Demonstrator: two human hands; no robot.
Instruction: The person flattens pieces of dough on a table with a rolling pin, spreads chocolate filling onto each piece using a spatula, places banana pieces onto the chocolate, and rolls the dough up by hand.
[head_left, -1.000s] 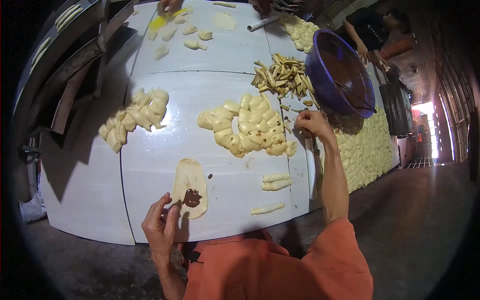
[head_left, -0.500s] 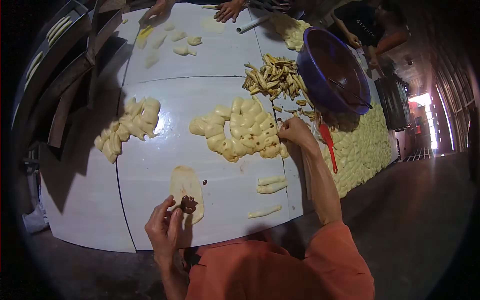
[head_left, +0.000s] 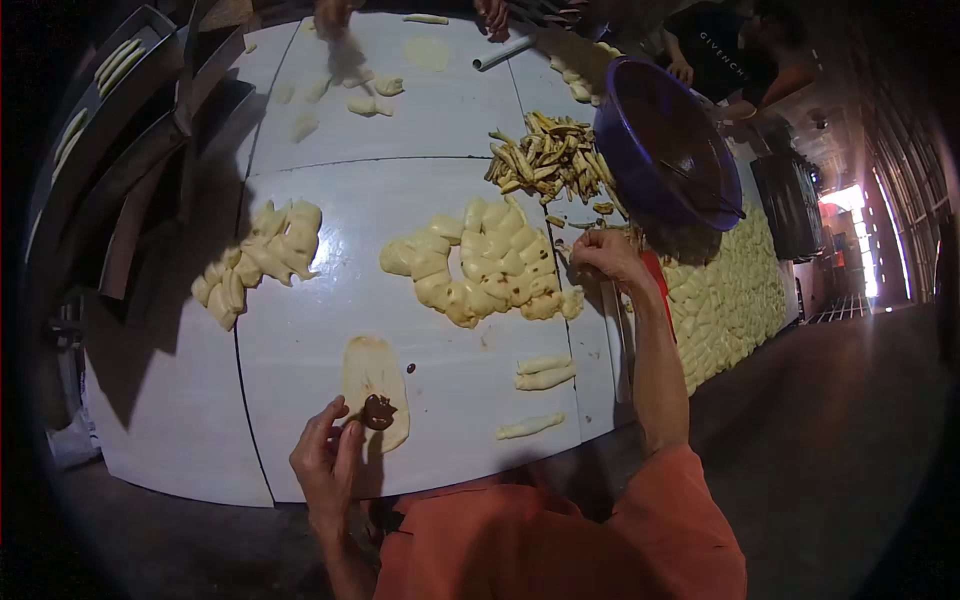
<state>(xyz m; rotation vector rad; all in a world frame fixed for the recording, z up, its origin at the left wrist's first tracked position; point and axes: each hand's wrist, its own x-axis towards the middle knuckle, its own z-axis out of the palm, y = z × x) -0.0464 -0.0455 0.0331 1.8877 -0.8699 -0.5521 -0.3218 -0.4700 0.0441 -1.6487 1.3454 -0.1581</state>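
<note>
A flattened oval of dough (head_left: 368, 362) lies near the table's front edge, with a dollop of dark brown paste (head_left: 378, 411) on its lower half. At its lower left is my left hand (head_left: 325, 460), thumb and fingers apart, nothing held. My right hand (head_left: 615, 258) reaches far to the right with its fingertips pinched together; whatever is between them is hidden. It is over small scraps beside a clump of pale dough pieces (head_left: 480, 262). A pile of yellowish-brown strips (head_left: 548, 160) lies just beyond. Rolled dough sticks (head_left: 545, 374) rest between my arms.
A big purple basin (head_left: 617, 130) of brown contents stands back right, beside a wide spread of dough pieces (head_left: 735, 300). Partly behind my right forearm is a red-handled tool (head_left: 655, 272). Another dough clump (head_left: 265, 245) and metal trays (head_left: 140, 190) are leftward. Other people's hands (head_left: 490, 15) work across the table.
My right hand has shifted slightly right, away from the dough clump, and its forearm now covers much of the red handle. My left hand stays put. Hands across the table have moved.
</note>
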